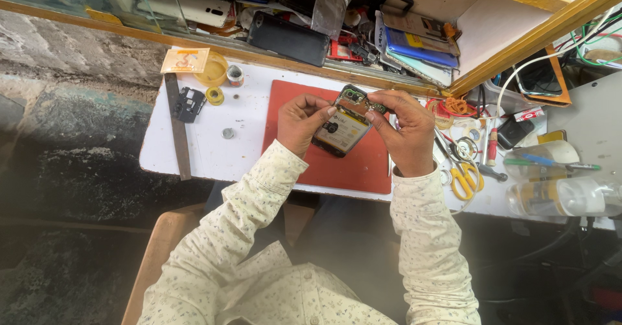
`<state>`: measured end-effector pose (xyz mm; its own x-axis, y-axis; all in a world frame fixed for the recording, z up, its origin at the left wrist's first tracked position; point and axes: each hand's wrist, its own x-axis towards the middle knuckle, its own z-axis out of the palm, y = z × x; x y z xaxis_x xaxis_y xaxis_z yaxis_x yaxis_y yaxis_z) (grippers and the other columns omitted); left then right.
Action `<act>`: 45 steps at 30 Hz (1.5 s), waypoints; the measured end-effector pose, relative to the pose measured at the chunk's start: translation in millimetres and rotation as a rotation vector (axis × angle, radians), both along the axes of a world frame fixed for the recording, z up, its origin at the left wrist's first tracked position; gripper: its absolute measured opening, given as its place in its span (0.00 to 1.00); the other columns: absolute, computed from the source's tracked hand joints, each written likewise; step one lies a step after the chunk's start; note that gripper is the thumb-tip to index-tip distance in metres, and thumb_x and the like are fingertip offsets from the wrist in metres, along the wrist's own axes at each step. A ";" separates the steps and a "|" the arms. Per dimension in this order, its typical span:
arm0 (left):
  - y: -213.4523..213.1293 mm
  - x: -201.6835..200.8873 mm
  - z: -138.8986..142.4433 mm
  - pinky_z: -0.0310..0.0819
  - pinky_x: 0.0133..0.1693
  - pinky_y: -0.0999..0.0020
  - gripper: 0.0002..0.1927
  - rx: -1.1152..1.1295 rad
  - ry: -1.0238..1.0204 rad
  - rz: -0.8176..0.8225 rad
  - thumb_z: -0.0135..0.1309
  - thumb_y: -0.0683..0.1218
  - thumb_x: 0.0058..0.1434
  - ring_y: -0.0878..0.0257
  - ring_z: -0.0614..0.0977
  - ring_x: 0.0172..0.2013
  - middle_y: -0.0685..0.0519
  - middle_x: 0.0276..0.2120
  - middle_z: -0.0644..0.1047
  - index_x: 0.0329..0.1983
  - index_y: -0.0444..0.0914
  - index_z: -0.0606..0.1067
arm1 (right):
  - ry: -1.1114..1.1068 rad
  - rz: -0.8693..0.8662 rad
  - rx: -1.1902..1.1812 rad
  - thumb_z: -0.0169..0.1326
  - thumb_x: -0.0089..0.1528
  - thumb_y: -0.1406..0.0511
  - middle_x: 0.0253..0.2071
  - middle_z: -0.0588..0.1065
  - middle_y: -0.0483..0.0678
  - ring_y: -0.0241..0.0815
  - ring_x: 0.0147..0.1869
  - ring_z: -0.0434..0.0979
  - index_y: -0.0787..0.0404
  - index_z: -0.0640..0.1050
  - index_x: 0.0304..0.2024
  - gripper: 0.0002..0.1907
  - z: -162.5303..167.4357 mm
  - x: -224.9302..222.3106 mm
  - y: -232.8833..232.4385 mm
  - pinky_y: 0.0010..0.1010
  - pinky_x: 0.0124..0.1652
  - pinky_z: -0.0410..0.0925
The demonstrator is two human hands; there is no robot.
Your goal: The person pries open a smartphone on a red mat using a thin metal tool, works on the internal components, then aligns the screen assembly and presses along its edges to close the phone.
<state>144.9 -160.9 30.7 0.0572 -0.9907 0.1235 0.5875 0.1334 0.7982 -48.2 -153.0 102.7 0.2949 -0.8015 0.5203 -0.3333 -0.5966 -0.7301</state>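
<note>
An opened mobile phone (341,129), back cover off with its battery and circuit board showing, is held tilted above a red mat (363,166) on a small white table. My left hand (301,123) grips its left edge. My right hand (405,130) holds the top right corner, fingertips on the circuit board near the camera end. Both sleeves are pale with a small floral print.
Yellow-handled scissors (465,177), a red-handled screwdriver (492,147), tape rolls (214,95) and a metal file (176,130) lie on the table (214,156). A clear bottle (564,197) lies at right. A cluttered shelf with phones (288,38) runs behind.
</note>
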 end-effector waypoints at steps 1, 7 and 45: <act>-0.2 0.0 -0.2 0.80 0.35 0.74 0.05 0.004 -0.002 -0.002 0.63 0.37 0.61 0.69 0.84 0.32 0.49 0.33 0.84 0.37 0.34 0.77 | 0.001 -0.001 0.001 0.63 0.61 0.78 0.52 0.79 0.49 0.34 0.53 0.78 0.65 0.80 0.52 0.17 -0.1 -0.1 -0.1 0.23 0.50 0.72; -0.5 -1.3 -0.9 0.80 0.35 0.74 0.05 0.000 -0.001 0.009 0.63 0.36 0.61 0.69 0.83 0.33 0.49 0.33 0.83 0.36 0.35 0.77 | 0.007 -0.017 0.003 0.63 0.61 0.78 0.52 0.79 0.50 0.34 0.51 0.77 0.65 0.81 0.52 0.17 -1.1 -0.8 0.7 0.22 0.49 0.72; 11.5 -1.7 -5.3 0.80 0.45 0.70 0.06 -0.038 0.278 -0.123 0.55 0.36 0.66 0.66 0.84 0.39 0.48 0.39 0.83 0.45 0.31 0.77 | -0.081 -0.386 -0.101 0.69 0.57 0.75 0.50 0.64 0.46 0.37 0.49 0.76 0.63 0.75 0.52 0.23 -31.4 63.4 5.0 0.26 0.49 0.76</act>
